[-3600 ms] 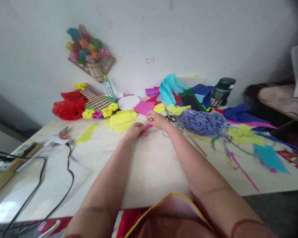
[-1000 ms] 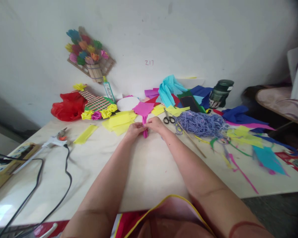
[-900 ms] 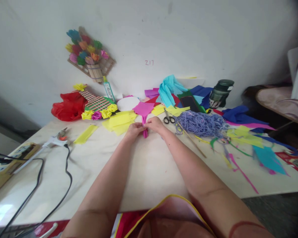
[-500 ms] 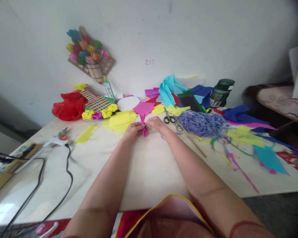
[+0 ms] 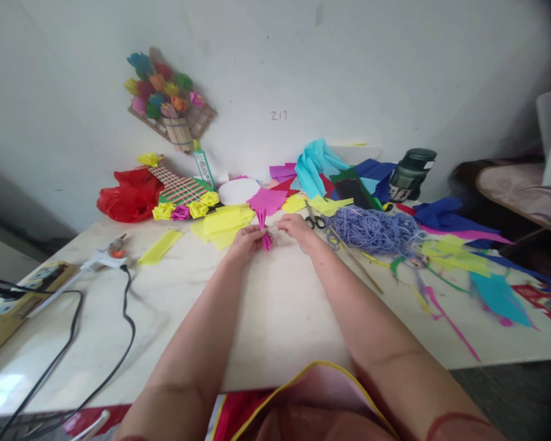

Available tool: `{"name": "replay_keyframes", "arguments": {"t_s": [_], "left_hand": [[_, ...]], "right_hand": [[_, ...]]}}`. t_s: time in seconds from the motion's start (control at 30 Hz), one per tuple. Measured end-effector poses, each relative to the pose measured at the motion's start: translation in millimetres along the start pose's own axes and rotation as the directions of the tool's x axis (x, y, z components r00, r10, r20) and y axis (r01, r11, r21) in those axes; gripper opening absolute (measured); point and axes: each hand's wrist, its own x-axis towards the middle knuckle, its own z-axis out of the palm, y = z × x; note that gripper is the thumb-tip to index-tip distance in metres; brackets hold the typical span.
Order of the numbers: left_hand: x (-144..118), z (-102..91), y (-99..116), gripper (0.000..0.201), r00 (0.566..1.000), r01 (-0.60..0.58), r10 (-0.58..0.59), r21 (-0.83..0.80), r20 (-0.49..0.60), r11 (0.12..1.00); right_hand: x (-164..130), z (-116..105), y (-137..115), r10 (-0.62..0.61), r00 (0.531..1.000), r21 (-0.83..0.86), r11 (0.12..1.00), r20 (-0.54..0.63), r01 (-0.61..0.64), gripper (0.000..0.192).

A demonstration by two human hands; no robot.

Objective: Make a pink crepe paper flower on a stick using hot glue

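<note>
My left hand (image 5: 248, 240) is closed on a narrow pleated bundle of pink crepe paper (image 5: 265, 236), held upright a little above the table. Just to the right, my right hand (image 5: 295, 226) is closed in a pinch. A thin string seems to run from its fingertips to the middle of the bundle, though it is very fine and blurred. Behind the bundle lies a flat pink paper sheet (image 5: 267, 200). Black-handled scissors (image 5: 314, 221) rest beyond my right hand, beside a tangled heap of purple string (image 5: 374, 229).
Yellow paper sheets (image 5: 223, 225) lie behind my left hand. A wooden stick (image 5: 360, 266) and paper scraps (image 5: 500, 297) are on the right. Power strip (image 5: 32, 282), cables and pliers (image 5: 118, 246) occupy the left. A green bottle (image 5: 413, 174) stands at the back.
My right hand has moved slightly away to the right from the pink bundle, leaving a gap. My left hand keeps its hold on the bundle.
</note>
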Motion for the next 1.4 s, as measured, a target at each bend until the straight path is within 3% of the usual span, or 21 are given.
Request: {"name": "replay_keyframes", "arguments": {"t_s": [0.13, 0.33, 0.5, 0.7, 0.97, 1.07, 1.4], "left_hand": [[-0.2, 0.3, 0.9, 0.022, 0.999, 0.007, -0.006, -0.007, 0.049, 1.0], [-1.0, 2.3, -1.0, 0.019, 0.995, 0.026, -0.024, -0.027, 0.095, 0.999], [-2.3, 4.8, -0.9, 0.023, 0.991, 0.023, -0.016, -0.054, 0.134, 0.998], [-2.6, 6.8, -0.4, 0.027, 0.988, 0.004, 0.011, -0.098, 0.151, 0.995], [-3.1, 3.9, -1.5, 0.026, 0.975, -0.001, 0.043, -0.19, 0.219, 0.982], [-3.3, 5.0, -0.5, 0.025, 0.972, 0.005, 0.043, -0.203, 0.231, 0.979], [-4.0, 8.9, -1.7, 0.027, 0.966, 0.042, 0.006, -0.179, 0.259, 0.983]], "right_hand": [[-5.0, 6.2, -2.2, -0.005, 1.0, 0.329, 0.944, 0.027, -0.004, 0.016], [-7.0, 10.1, -5.2, -0.036, 0.986, 0.515, 0.856, 0.162, -0.053, 0.024], [-6.5, 9.2, -6.0, 0.028, 0.994, 0.535, 0.841, 0.106, -0.081, 0.03], [-7.2, 9.5, -6.4, 0.085, 0.996, 0.456, 0.885, 0.035, -0.092, 0.028], [-10.9, 4.5, -6.9, 0.0, 0.989, 0.386, 0.921, 0.147, -0.057, 0.018], [-10.9, 5.1, -6.1, 0.004, 0.993, 0.356, 0.934, 0.119, -0.046, 0.018], [-4.5, 6.1, -1.6, 0.097, 0.995, 0.565, 0.821, 0.002, -0.081, 0.019]]}}
